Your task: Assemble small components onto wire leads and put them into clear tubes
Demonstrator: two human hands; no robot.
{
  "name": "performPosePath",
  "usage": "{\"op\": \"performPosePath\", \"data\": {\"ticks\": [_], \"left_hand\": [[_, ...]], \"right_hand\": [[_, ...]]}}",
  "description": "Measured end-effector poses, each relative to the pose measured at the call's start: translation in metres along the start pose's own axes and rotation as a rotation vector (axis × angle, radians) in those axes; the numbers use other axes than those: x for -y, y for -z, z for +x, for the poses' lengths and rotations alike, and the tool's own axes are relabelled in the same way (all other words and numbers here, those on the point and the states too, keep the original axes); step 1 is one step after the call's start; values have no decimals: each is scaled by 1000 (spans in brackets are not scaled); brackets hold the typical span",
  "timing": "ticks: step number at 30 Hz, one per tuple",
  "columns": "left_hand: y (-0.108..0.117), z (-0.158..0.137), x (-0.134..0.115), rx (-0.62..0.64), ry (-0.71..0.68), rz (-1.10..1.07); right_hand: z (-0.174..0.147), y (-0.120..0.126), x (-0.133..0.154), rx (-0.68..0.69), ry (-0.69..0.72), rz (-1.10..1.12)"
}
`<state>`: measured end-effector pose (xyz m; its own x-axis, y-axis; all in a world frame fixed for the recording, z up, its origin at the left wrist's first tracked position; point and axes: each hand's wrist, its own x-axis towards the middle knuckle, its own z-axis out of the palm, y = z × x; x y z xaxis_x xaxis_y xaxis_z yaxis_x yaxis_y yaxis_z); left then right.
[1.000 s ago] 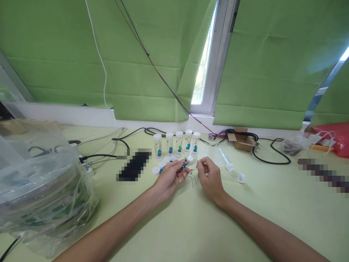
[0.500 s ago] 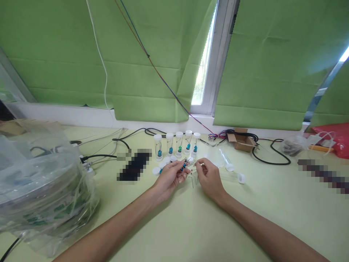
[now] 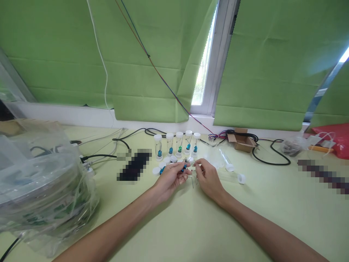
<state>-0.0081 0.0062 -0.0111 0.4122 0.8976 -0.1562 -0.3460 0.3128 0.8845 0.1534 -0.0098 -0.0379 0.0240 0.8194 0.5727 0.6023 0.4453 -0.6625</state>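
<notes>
Between thumb and fingers, my left hand (image 3: 172,178) grips a small blue part with thin metal wires (image 3: 184,167). My right hand (image 3: 207,175) is closed in a pinch just to the right, at the end of a thin wire-like piece coming from that part; its exact shape is too small to make out. Below and between the hands, bent metal pins (image 3: 192,181) lie on the table. Behind stands a row of several clear tubes with white caps (image 3: 179,145), holding blue or green parts with wires. Loose white caps (image 3: 156,171) lie beside my left hand.
Clear tubes (image 3: 225,160) lie right of my right hand, one with a white end (image 3: 241,178). Farther back are an open cardboard box (image 3: 242,143) and black cables (image 3: 275,163). A large plastic-wrapped bundle (image 3: 49,189) fills the left, near a blurred dark object (image 3: 135,165).
Almost nothing differs. Both hands keep their places and holds, with only a very slight shift of the fingers around the blue part.
</notes>
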Motion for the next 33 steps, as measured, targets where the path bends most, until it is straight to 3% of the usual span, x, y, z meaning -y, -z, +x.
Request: {"op": "performPosePath", "data": {"ticks": [12, 19, 21, 28, 33], "left_hand": [[0, 0, 1, 1, -26, 20], [1, 0, -1, -26, -42, 23], [0, 0, -1, -32, -49, 27], [-1, -2, -2, -32, -77, 27], [-2, -1, -2, -35, -75, 23]], "right_hand": [[1, 0, -5, 1, 62, -112], [0, 5, 1, -120, 16, -128], [0, 7, 2, -82, 57, -168], [-6, 2, -3, 247, 90, -286], [-8, 0, -9, 351, 58, -307]]}}
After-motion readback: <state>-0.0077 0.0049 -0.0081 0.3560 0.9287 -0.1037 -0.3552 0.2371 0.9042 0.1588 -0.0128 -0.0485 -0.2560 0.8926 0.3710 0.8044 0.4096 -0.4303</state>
